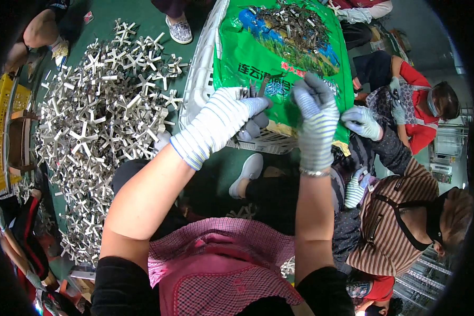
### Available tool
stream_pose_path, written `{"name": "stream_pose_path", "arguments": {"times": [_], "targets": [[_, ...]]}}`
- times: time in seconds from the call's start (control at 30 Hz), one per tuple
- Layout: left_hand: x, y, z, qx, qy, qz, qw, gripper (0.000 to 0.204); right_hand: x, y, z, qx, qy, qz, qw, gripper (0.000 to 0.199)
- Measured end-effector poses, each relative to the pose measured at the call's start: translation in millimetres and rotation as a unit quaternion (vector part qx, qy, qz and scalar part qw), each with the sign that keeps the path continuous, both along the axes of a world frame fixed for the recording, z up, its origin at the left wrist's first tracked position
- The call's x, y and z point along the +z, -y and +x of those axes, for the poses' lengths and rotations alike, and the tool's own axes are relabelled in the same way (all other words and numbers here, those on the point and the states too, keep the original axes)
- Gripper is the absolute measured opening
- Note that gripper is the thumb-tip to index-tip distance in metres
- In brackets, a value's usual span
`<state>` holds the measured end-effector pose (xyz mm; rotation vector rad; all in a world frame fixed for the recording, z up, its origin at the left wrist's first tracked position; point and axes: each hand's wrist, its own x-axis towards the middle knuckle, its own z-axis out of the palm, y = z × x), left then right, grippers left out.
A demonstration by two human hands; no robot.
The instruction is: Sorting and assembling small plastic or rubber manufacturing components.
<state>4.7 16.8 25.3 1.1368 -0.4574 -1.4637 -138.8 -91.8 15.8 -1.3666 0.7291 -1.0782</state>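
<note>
Over the green sack [279,50], the left hand [224,124] and right hand [316,118] each have their grip clamped on 1 small metal piece [260,84] (mid-separation, seemingly); next calls for a firm pull apart.

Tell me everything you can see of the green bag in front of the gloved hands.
The green bag looks like glossy woven plastic, printed with a blue and green picture and lettering. It lies open in a white plastic basket, its mouth full of small grey metal pieces. The left hand and right hand, both in striped gloves, hover at its near edge.
</note>
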Motion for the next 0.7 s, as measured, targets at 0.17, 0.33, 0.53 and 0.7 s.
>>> {"name": "stream_pose_path", "arguments": {"times": [0.17,0.33,0.53,0.7], "targets": [[2,-2,-6,-0.017,0.074,-0.013,0.997,0.015,-4,-27,15,0.080,0.098,0.084,0.988,0.032],[4,0,-3,-0.041,0.091,-0.016,0.995,0.026,-9,-30,25,0.063,0.125,0.083,0.987,0.036],[-9,2,-3,-0.026,0.016,0.001,1.000,0.024,-21,-29,28,0.040,0.136,0.103,0.984,0.037],[-38,-9,6,0.062,0.389,-0.175,0.902,0.024,-41,-24,42,0.148,0.103,0.094,0.979,0.031]]}}
